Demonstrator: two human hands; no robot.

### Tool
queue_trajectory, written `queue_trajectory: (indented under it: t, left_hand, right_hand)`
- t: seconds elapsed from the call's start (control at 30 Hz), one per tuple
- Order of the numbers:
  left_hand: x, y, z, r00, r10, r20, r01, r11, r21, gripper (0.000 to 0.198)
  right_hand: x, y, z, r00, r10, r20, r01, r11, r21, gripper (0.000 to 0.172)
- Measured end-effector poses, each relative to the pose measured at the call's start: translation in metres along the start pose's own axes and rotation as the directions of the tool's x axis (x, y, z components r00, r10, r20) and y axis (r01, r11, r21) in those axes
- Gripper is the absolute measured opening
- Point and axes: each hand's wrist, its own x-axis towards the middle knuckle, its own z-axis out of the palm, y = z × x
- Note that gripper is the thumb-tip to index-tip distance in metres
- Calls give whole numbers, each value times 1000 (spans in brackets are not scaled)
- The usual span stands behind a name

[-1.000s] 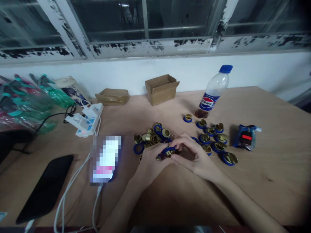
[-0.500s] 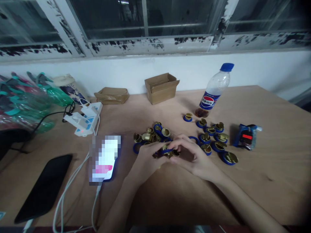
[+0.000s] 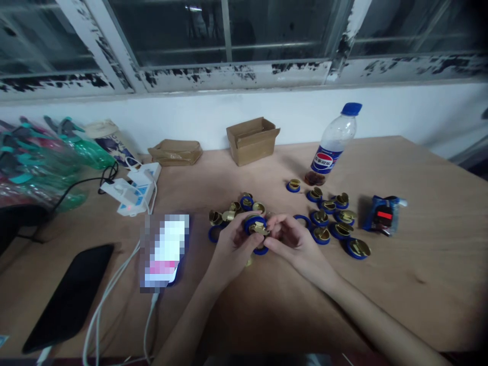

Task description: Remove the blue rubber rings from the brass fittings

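Both my hands meet over the middle of the wooden table. My left hand pinches a blue ring with a brass part seated in it, held up off the table. My right hand is curled beside it, fingertips touching the same piece. Behind my hands lies a loose pile of brass parts and blue rings. To the right, several blue rings with brass parts fitted in them stand apart on the table.
A cola bottle with a blue cap stands behind the fitted pieces. A blue packet lies at the right. A small open carton and a flat brown packet sit by the wall. Two phones, white cables and a power strip lie at the left.
My hands have lifted the blue ring and brass part off the table and turned it so its face shows. The rest has stayed put.
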Motion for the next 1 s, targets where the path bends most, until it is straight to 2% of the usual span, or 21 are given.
queue_trajectory:
  t: [0.23, 0.37, 0.6, 0.8, 1.0]
  left_hand:
    - [-3, 1, 3, 995, 31, 99, -31, 1000, 3, 31]
    - [-3, 1, 0, 988, 45, 151, -39, 998, -40, 33]
    - [-1, -4, -3, 988, 24, 154, -13, 998, -68, 39]
    - [-1, -7, -3, 987, 41, 156, -25, 994, -106, 39]
    - [-2, -5, 0, 993, 36, 112, -23, 993, -120, 37]
  right_hand:
    - [0, 0, 3, 997, -33, -64, 37, 998, 53, 30]
    - [0, 0, 3, 999, -9, -43, 11, 999, 41, 30]
    - [-2, 3, 0, 999, -1, -37, 1, 1000, -8, 32]
    - [-3, 2, -2, 999, -30, -16, 28, 996, -85, 27]
    - [-3, -1, -2, 999, -44, -15, 41, 986, -163, 24]
